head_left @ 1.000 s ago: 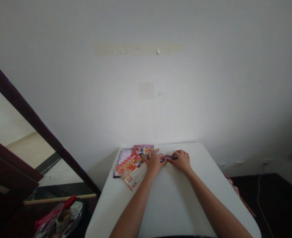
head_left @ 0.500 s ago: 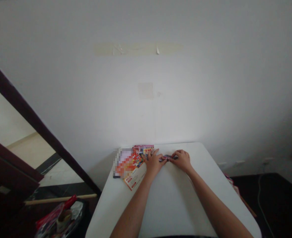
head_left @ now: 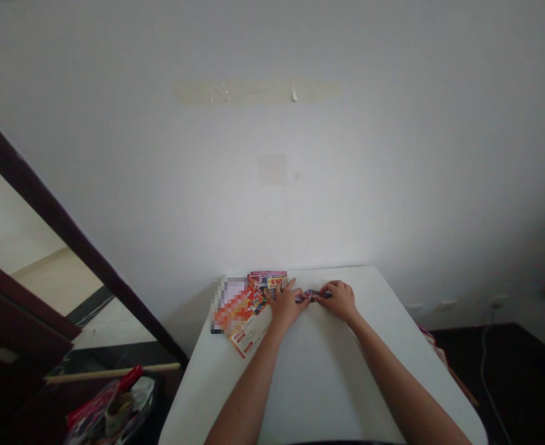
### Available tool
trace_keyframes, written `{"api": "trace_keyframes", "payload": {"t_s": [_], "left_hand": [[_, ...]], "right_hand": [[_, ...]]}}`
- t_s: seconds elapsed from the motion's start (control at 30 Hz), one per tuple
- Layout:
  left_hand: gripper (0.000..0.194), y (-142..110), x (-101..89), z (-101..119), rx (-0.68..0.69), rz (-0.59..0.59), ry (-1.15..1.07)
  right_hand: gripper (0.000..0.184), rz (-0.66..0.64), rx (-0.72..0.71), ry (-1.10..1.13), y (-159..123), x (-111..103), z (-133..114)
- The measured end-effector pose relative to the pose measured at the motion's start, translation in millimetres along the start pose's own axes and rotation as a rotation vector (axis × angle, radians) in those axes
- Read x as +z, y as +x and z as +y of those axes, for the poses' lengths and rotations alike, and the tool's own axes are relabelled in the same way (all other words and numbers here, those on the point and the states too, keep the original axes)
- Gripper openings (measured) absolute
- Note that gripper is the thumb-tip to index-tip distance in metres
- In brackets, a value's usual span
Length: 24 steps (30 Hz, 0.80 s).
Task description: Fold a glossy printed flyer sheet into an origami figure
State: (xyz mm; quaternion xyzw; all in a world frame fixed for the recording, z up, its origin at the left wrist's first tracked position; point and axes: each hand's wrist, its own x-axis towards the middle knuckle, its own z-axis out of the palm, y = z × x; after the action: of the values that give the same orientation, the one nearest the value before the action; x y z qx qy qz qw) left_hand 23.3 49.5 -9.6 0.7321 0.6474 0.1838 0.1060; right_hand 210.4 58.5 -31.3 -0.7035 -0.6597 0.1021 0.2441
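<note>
A narrow, crumpled-looking strip of folded printed paper [head_left: 313, 295] lies across the far part of the white table [head_left: 314, 377], dark with pink and white patches. My left hand [head_left: 285, 304] pinches its left end between thumb and fingers, while the other fingers spread out over the edge of some flyers. At the strip's right end, my right hand [head_left: 340, 299] grips with curled fingers. Colourful printed flyers [head_left: 256, 296], overlapping one another, lie left of my left hand, partly under its fingers. Part of this pile is blurred into blocks.
A white wall [head_left: 346, 185] with old tape marks rises behind the table. On the floor at the left stand a bin [head_left: 128, 408] holding mixed items and a wooden stick [head_left: 115, 372]. A cable [head_left: 484, 364] hangs at the right.
Both hands stay almost in place on the paper strip. My left hand has shifted very slightly left.
</note>
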Motion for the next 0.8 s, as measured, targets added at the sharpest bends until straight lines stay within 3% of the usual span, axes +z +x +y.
{"api": "trace_keyframes", "payload": {"t_s": [0.8], "left_hand": [[0.02,0.7,-0.1,-1.7,-0.024,0.022,0.014]], "right_hand": [[0.026,-0.085,0.025,-0.029,6.7,-0.7,0.6]]}}
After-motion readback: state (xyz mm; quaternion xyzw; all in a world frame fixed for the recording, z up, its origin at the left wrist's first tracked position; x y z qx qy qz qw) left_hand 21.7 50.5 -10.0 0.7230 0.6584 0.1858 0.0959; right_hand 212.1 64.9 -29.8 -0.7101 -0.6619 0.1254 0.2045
